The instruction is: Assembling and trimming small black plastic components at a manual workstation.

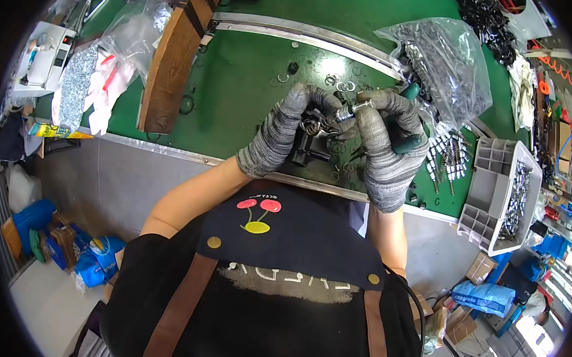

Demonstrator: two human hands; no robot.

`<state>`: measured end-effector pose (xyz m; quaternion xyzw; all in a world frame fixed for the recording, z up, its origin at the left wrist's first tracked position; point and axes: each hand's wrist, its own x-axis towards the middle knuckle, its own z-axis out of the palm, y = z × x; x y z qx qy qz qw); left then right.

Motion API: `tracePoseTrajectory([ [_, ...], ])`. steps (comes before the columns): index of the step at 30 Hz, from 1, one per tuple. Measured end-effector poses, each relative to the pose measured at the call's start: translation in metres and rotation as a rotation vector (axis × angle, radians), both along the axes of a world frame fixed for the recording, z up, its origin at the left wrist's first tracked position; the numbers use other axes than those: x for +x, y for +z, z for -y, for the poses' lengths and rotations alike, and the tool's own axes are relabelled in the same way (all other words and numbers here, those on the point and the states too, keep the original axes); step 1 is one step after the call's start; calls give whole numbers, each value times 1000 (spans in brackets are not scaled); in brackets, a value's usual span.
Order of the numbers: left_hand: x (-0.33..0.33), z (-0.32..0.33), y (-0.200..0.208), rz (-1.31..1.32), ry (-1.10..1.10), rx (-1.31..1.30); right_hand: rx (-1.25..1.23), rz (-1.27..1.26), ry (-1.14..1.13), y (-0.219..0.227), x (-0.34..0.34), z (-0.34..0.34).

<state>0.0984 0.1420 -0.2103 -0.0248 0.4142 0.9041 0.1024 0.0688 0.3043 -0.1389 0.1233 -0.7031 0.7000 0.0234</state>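
Lying between the two hands, above the tabletop (239, 79) and by a black fixture (310, 147): one shaft (346, 112), metallic, slim, stepped. Handling, as judged: light, stiff, hardly fragile, probably slick if oiled; best taken by its thicker middle, the thin end offering little purchase. Right hand (391, 155), gloved: grip pinched together on the shaft's thin end, with green-handled pliers (407, 144) lodged in the palm. Left hand (278, 133), gloved: fingers curled at the other end; whether this grip clamps the shaft or merely steadies it, cannot tell. Adjacent: loose rings (344, 86), a clear bag (447, 64). Obscured: the shaft's left end, behind fingers; the pliers' tips, dim against clutter; the fixture's upper part, under the left hand.
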Motion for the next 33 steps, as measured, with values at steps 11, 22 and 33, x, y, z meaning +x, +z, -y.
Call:
tracePoseTrajectory([
  [11, 2, 8, -7, -75, 13, -197, 221, -195, 27, 3, 1, -5],
  [22, -1, 7, -7, -156, -34, -143, 123, -387, 187, 1, -18, -42],
  [33, -1, 5, 1, -166, -53, -148, -482, -242, -220, -42, -34, -86],
])
